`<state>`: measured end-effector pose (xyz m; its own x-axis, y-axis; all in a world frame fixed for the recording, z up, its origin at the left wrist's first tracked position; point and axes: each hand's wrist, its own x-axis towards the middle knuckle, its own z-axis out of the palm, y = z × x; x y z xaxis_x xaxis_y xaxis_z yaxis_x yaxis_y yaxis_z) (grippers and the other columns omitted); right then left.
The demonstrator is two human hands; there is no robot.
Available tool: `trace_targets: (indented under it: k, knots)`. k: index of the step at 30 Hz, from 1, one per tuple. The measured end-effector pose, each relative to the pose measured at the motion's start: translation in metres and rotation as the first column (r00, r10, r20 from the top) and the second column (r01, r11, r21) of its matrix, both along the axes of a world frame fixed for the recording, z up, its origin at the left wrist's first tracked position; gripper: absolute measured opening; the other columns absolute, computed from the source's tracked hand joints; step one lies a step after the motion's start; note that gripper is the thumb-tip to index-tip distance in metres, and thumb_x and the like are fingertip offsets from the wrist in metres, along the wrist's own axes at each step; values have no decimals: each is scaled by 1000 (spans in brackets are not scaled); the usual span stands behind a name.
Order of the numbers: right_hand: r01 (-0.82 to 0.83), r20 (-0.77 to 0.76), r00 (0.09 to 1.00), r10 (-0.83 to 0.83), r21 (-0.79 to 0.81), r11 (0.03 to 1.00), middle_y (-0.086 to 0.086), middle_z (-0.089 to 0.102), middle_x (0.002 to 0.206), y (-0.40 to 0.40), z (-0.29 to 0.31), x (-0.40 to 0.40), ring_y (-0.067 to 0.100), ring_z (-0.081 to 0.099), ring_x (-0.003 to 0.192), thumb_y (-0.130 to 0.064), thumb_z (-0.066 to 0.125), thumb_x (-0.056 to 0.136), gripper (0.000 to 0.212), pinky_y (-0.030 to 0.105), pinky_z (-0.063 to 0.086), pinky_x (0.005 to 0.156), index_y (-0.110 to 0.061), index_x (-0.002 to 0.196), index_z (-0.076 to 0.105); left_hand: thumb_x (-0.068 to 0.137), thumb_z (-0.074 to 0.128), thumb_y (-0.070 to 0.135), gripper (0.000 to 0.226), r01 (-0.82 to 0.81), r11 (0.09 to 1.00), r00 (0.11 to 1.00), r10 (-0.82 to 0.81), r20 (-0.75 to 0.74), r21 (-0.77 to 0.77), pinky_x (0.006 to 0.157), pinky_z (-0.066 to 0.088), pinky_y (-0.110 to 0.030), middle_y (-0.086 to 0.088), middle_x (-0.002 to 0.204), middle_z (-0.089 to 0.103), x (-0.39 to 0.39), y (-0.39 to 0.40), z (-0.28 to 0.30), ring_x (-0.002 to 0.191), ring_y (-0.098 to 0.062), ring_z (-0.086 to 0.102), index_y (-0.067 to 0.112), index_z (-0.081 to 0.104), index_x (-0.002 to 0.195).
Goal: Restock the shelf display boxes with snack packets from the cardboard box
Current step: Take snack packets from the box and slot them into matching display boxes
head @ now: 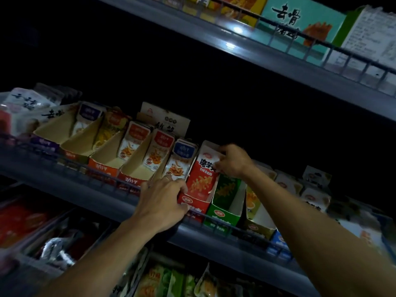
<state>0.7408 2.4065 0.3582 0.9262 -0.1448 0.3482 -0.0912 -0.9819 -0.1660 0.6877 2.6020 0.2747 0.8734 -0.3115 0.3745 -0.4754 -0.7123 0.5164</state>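
A red display box (196, 205) stands on the middle shelf (90, 189), filled with red and white snack packets (202, 179). My left hand (164, 200) grips the box's front left corner at the wire rail. My right hand (232, 160) is at the top of the packets and pinches their upper right edge. A green display box (224, 214) with green packets stands right beside the red one. The cardboard box is not in view.
Several orange and purple display boxes (102, 159) line the shelf to the left, partly filled. A teal carton (300, 24) sits on the upper shelf. More packets (162, 279) lie on the lower shelf. The scene is dim.
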Motion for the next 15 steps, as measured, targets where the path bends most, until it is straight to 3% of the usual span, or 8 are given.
trace_targets:
  k: [4,9,12,15]
  knots:
    - [43,76,996,-38,-59,997,10,63,112,-8,0,5,25,60,99,-25,65,92,29,30,42,68,-12,118,61,88,66,45,34,1,1000,1000,-1,0,-6,106,25,-36,10,121,51,3,0,-3,120,-13,48,37,55,119]
    - [32,110,994,-18,-126,992,8,62,99,-14,-9,6,28,59,97,-29,67,90,18,32,45,68,-21,91,51,88,66,47,37,1,1000,1000,-1,1,-4,106,25,-36,10,126,54,2,0,-4,118,-12,49,38,55,122]
    - [16,118,993,1,-140,990,5,55,93,-17,-5,5,25,57,93,-26,64,93,12,30,38,66,-18,96,55,88,66,46,37,5,1000,1000,-5,-4,-10,105,25,-35,10,127,54,1,1,-2,121,-12,48,37,55,123]
    - [-7,132,991,36,-214,977,11,61,103,-17,-3,6,29,57,99,-25,58,96,17,32,40,68,-13,109,59,88,66,45,39,8,1000,1000,-8,-13,-1,106,25,-36,9,130,54,0,1,0,124,-14,46,36,54,124]
